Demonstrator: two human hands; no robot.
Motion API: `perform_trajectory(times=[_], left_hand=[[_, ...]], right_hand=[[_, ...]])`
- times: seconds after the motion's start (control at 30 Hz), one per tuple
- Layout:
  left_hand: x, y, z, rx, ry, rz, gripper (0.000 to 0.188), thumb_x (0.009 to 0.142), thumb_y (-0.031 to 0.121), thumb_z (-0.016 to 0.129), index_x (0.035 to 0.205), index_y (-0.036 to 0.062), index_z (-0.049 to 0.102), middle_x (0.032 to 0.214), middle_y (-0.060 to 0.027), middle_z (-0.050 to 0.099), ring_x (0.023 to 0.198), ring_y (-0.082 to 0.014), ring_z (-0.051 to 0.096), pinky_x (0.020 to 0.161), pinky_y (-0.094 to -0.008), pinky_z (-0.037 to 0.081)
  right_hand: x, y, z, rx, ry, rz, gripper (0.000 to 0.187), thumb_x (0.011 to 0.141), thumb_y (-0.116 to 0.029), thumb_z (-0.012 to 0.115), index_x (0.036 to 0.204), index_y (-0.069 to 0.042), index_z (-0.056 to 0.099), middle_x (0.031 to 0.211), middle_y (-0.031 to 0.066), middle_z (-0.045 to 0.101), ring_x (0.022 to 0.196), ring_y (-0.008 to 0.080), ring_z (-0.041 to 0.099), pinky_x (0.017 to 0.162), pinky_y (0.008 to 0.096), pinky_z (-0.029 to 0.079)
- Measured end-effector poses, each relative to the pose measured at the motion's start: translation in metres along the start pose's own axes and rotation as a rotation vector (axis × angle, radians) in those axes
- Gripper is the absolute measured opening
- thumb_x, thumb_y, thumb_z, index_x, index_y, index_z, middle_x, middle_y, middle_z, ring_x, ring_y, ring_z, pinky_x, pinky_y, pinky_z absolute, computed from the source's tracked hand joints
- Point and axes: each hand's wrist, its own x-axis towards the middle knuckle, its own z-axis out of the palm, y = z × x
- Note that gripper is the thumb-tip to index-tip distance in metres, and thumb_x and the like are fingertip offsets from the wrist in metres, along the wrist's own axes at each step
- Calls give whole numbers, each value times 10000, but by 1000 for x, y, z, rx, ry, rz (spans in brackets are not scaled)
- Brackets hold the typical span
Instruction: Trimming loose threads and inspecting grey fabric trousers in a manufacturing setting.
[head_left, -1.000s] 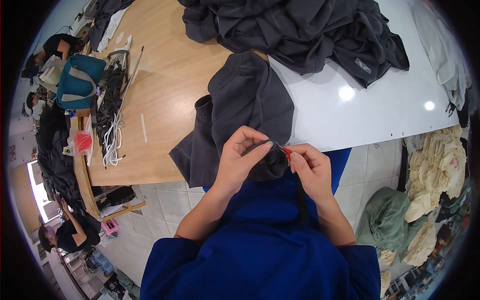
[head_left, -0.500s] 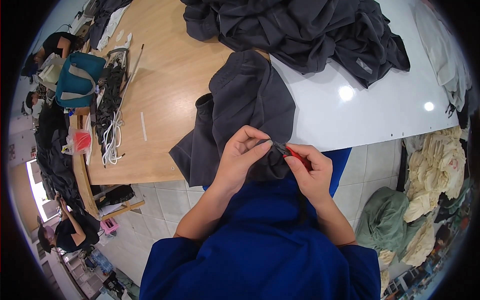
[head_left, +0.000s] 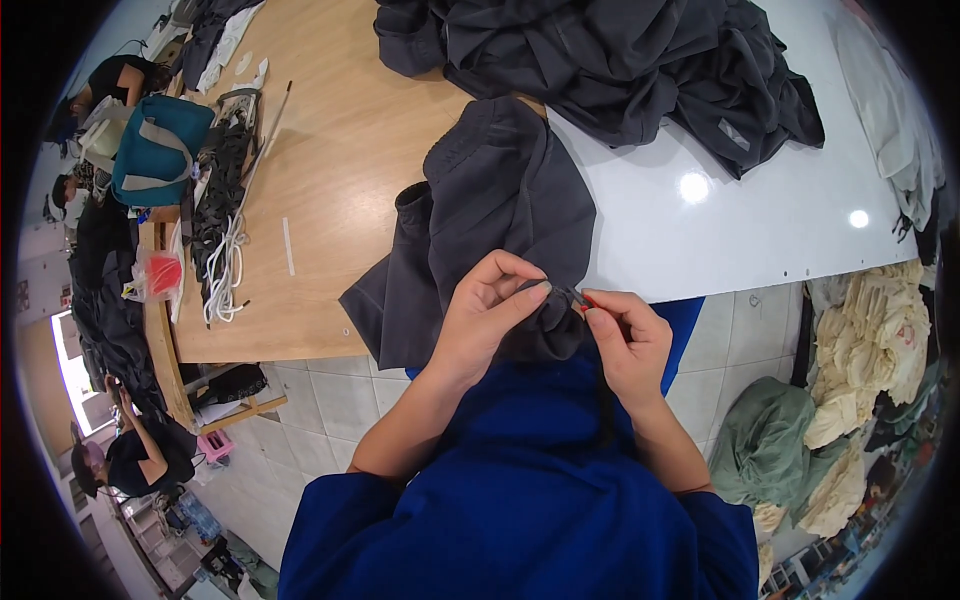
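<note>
A dark grey garment with an elasticated edge (head_left: 500, 190) hangs over the near table edge in front of me. My left hand (head_left: 482, 315) pinches a bit of its fabric between thumb and forefinger. Just to the right, my right hand (head_left: 632, 338) is closed around small red-handled thread snips (head_left: 586, 301). Their dark blades point left toward the pinched fabric, and most of the handle is hidden by my fingers. Whether the blade tips touch the cloth I cannot tell.
A heap of dark grey garments (head_left: 600, 60) lies at the far side. White cord (head_left: 228, 270) and a teal bag (head_left: 160, 150) are at the left of the wooden tabletop (head_left: 330, 130). Cream cloth (head_left: 865, 350) and a green bundle (head_left: 765, 440) stand at right. Other people sit at left.
My right hand has shifted slightly to the right, with the snips drawn a little away from my left fingertips. Less of the red handle shows. My left hand keeps its pinch.
</note>
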Motion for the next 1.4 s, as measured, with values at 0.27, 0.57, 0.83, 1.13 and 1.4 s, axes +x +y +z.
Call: perform_trajectory(times=[0.27,0.57,0.83,1.13,1.4], left_hand=[[-1,-3,-2,46,-147,83,81,860,-28,515,876,51,519,976,-94,625,931,-119,566,870,-258,425],[1,8,5,149,-6,194,194,881,-6,515,1068,7,564,1214,-142,556,1068,-157,536,950,-269,387],[0,23,-30,796,114,167,213,855,89,581,1060,32,586,920,-40,623,801,-105,553,769,-218,409],[-9,-4,-24,1051,-89,-17,135,887,182,579,882,49,558,682,9,545,567,-30,447,508,-201,357],[1,1,-19,26,98,-145,195,982,264,384,1023,100,481,888,3,576,754,-70,579,606,-225,487]], right_hand=[[5,0,-5,370,-71,234,405,800,-54,658,1170,-9,497,734,-43,489,626,13,408,603,156,347],[8,3,1,279,40,360,81,832,-83,643,865,-22,602,664,-68,480,586,9,386,543,163,317],[29,14,-25,629,360,451,101,911,-199,555,915,-102,529,614,-56,443,488,31,372,456,178,292],[30,18,-23,620,305,411,164,942,-218,497,1040,-87,496,795,58,624,621,110,575,544,214,404],[10,18,2,384,17,4,164,982,-161,341,1051,-26,403,1030,189,611,522,77,497,487,183,377]])
